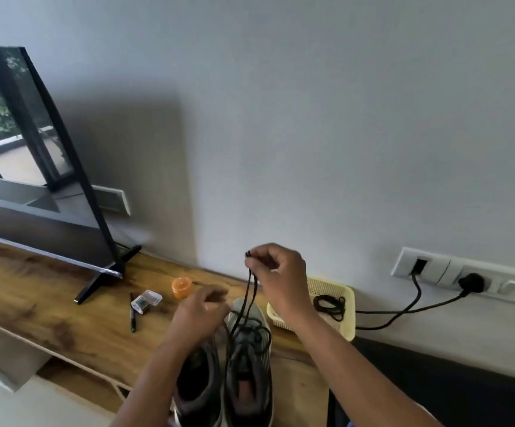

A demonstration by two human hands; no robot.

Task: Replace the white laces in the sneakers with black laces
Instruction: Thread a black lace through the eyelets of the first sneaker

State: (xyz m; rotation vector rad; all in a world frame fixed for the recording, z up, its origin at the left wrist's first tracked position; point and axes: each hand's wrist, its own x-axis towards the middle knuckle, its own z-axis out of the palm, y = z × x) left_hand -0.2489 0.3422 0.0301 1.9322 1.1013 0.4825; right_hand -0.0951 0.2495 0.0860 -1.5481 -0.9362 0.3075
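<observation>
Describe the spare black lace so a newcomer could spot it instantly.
Start at the white wall socket strip on the right. Just below it, a pale yellow plastic basket sits on the wooden table. The coiled black lace lies inside it, untouched by either hand.

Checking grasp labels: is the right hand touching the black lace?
Touching. Head view shows the right hand pinching the black lace ends above the sneaker.

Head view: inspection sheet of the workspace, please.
Surface: wooden shelf along the wall.
Job's things: two grey sneakers side by side; black lace pulled up from the right one; spare black lace in cream basket.
Clutter: orange jar, pen, small clear box.
Grippers: right hand pinches lace ends; left hand at the sneaker toes.
Cables: black cord plugged into wall socket strip.
Surroundings: TV, grey wall.
</observation>
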